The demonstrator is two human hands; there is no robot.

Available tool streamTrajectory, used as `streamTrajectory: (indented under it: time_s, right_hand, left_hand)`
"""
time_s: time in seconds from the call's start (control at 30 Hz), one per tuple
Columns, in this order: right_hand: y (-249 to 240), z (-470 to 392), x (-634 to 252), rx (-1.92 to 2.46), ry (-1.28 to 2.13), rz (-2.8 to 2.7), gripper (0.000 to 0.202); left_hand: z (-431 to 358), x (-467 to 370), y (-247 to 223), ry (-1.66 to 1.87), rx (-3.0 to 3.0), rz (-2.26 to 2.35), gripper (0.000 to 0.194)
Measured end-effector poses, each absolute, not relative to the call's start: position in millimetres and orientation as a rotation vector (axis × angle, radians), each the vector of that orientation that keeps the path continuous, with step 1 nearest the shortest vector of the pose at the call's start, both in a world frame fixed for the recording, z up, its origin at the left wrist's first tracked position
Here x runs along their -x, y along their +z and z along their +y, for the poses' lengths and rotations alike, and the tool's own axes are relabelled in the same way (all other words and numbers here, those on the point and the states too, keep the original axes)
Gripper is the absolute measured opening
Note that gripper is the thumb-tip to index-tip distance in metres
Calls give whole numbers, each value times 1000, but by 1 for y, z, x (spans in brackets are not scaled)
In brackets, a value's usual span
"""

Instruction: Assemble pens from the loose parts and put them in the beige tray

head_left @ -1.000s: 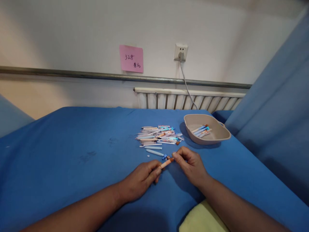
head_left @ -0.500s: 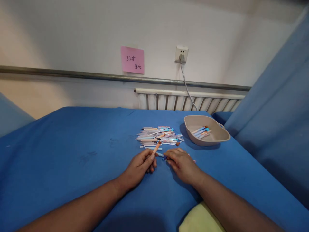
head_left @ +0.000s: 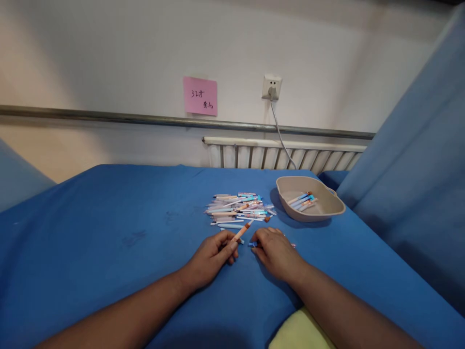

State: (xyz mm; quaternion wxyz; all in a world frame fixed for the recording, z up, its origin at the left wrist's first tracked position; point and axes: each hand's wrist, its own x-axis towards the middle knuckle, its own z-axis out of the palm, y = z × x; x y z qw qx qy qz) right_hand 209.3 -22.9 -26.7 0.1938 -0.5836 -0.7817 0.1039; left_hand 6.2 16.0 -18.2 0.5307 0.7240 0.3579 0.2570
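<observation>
My left hand is closed around an orange pen with a brown band and a pale tip, which slants up to the right. A light-blue pen end shows beside those fingers. My right hand is closed over the sheet; a blue pen end pokes out at its fingertips and a pinkish end at its far side. The palm hides whether these belong to one pen. Just beyond both hands lies a loose pile of pastel pens.
A beige basket with several pens inside stands right of the pile. Blue sheeting covers the surface. Yellow cloth lies under my right forearm. Behind are a radiator, a rail and a plugged-in cord; a blue curtain hangs at right.
The orange pen has tilted further right, and its pale tip now shows past the brown band. Both hands stay nearly in place. The whole view has shifted slightly.
</observation>
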Motion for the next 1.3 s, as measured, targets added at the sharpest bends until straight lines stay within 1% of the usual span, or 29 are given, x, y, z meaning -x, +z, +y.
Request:
streamTrajectory:
  time_s: [0.2, 0.37, 0.5, 0.6, 0.7, 1.0, 1.3]
  right_hand:
    - [-26, -21, -212, 1575, 356, -2106, 8]
    - [-35, -16, -220, 1482, 451, -1857, 4]
    - [-40, -11, -226, 1320, 682, -1589, 10]
    - [-36, -11, -225, 1157, 907, -1367, 20]
    - [-29, -15, -223, 1090, 1006, -1185, 27]
    - [-27, -23, -222, 1085, 951, -1243, 22]
    - [-21, -27, -220, 1096, 791, -1385, 17]
  left_hand:
    - [15, -7, -16, 590, -1745, 874, 22]
    - [15, -7, -16, 573, -1759, 871, 23]
    - [15, -6, -18, 557, -1785, 878, 25]
    - [15, -5, -17, 537, -1817, 888, 26]
    - [15, -4, -15, 507, -1859, 909, 26]
    - [15, -3, -16, 495, -1920, 891, 26]
    - [15, -3, -13, 472, -1968, 890, 26]
